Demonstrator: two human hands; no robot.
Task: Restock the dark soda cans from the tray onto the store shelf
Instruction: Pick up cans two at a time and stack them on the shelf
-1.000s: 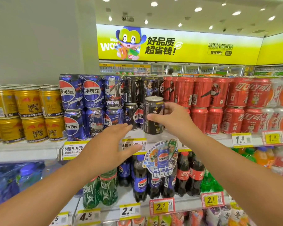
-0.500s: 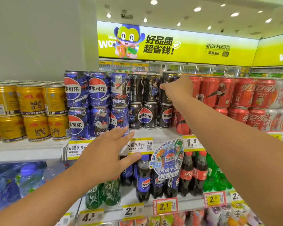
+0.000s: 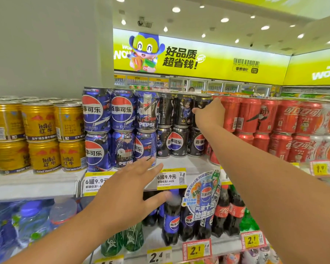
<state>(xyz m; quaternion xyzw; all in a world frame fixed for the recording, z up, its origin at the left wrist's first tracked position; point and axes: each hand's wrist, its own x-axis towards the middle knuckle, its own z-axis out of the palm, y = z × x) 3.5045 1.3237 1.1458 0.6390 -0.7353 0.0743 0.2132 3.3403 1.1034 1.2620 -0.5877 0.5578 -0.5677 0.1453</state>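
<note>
Black soda cans stand two high on the top shelf (image 3: 194, 164), between blue cans and red cans. My right hand (image 3: 211, 116) reaches up and wraps around the rightmost upper black can (image 3: 203, 101), which sits on a lower black can (image 3: 197, 143). Two other upper black cans (image 3: 176, 110) stand just left of it. My left hand (image 3: 128, 193) hovers open, fingers spread, in front of the shelf edge below the blue cans. The tray is not in view.
Blue Pepsi cans (image 3: 111, 128) and gold Red Bull cans (image 3: 40, 138) fill the shelf to the left, red cola cans (image 3: 265, 126) to the right. Price tags (image 3: 171, 179) line the shelf edge. Soda bottles (image 3: 171, 220) stand on the shelf below.
My right hand lifted the black can from the shelf front up onto the upper row of black cans and still grips it there. My left hand stayed open near the shelf edge.
</note>
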